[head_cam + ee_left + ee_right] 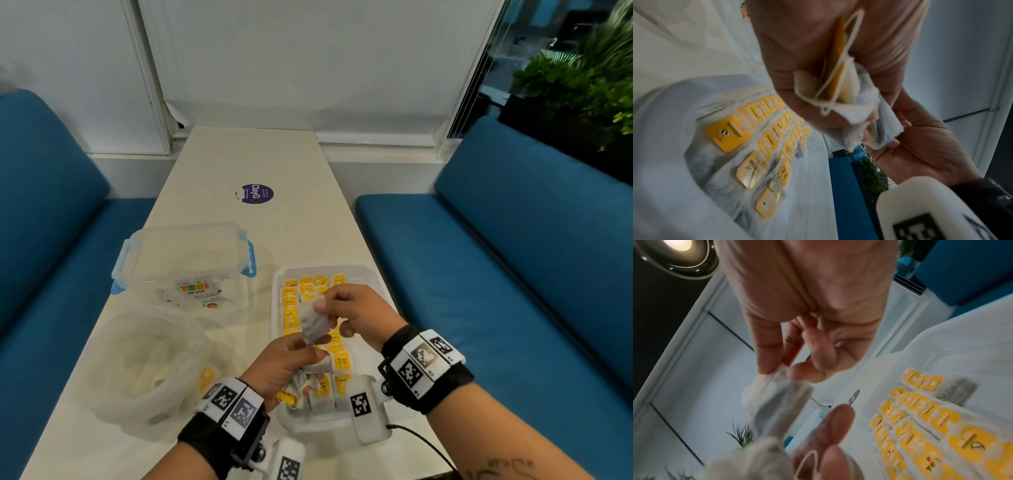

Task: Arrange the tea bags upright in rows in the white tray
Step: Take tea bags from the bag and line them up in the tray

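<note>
A white tray (376,275) on the table holds several tea bags with yellow tags (342,362), standing in rows (764,113) (920,405). Over the tray my right hand (356,313) pinches the top corner of one grey tea bag (313,323) between thumb and fingers (766,365). My left hand (284,366) holds that bag's lower end at the thumb and grips a bunch of other tea bags (299,385) with strings and yellow tags in its palm (840,91).
A clear lidded box with blue clips (185,257) stands left of the tray. A crumpled clear plastic bag (147,363) with a few tea bags lies at front left. A purple sticker (257,193) sits mid-table. Blue benches (513,257) flank the table.
</note>
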Motion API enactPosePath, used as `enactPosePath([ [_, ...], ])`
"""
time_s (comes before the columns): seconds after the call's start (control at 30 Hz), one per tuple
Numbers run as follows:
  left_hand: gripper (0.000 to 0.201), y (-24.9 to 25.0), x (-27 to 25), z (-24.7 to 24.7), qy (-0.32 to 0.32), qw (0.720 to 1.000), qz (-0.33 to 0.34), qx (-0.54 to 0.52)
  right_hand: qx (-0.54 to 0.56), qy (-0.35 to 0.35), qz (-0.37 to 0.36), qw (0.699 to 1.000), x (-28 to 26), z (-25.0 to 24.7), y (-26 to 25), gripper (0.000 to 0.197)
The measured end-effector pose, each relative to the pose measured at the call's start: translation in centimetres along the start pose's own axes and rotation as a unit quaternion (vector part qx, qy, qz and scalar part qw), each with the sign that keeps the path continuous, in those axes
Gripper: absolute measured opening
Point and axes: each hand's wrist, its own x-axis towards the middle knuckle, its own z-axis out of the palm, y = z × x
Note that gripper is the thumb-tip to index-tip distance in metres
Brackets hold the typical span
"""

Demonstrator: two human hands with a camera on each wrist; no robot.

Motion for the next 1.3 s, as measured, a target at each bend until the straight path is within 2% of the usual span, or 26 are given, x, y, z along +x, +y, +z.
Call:
enactPosePath([
  [0.2,0.022,0.3,0.6,0.1,0.028,1.000,0.010,0.002,0.023,0.030,-0.026,0.999,0.1,-1.5,-0.1,0.013],
  [0.33,0.019,0.0,1.4,-0.6,0.059,0.998,0.000,-0.019,-0.088,0.112,-0.035,0.989,0.8,-2.8,0.3,0.019],
  [0.4,0.018,0.1,1.6,-0.8,0.068,0.997,-0.002,-0.036,-0.095,0.145,-0.040,0.984,1.2,-3.3,0.7,0.019],
  [0.5,0.015,0.2,1.8,-1.0,0.074,0.996,-0.007,-0.051,-0.093,0.182,-0.030,0.978,1.8,-4.0,1.2,0.016],
  [0.6,0.014,-0.2,2.1,-1.4,0.084,0.995,-0.011,-0.058,-0.146,0.226,-0.024,0.963,3.2,-4.5,2.2,0.021],
  [0.7,0.014,-0.8,2.4,-1.9,0.093,0.993,-0.016,-0.064,-0.203,0.269,0.031,0.941,5.0,-5.3,3.7,0.024],
  [0.73,0.015,-1.0,2.5,-2.1,0.095,0.993,-0.019,-0.063,-0.230,0.264,0.060,0.935,5.5,-5.5,4.2,0.021],
  [0.83,0.017,-1.2,2.6,-2.5,0.100,0.993,-0.026,-0.057,-0.312,0.183,0.171,0.916,6.9,-5.5,5.4,0.014],
  [0.9,0.016,-1.2,2.6,-2.7,0.100,0.993,-0.028,-0.056,-0.379,0.125,0.206,0.894,7.6,-5.4,6.0,0.023],
  [1.0,0.016,-1.2,2.7,-2.8,0.098,0.993,-0.033,-0.056,-0.418,0.092,0.213,0.879,8.9,-5.5,7.0,0.032],
  [1.3,0.019,-0.9,3.0,-3.0,0.082,0.993,-0.036,-0.078,-0.453,0.087,0.221,0.859,11.2,-5.1,8.0,0.028],
])
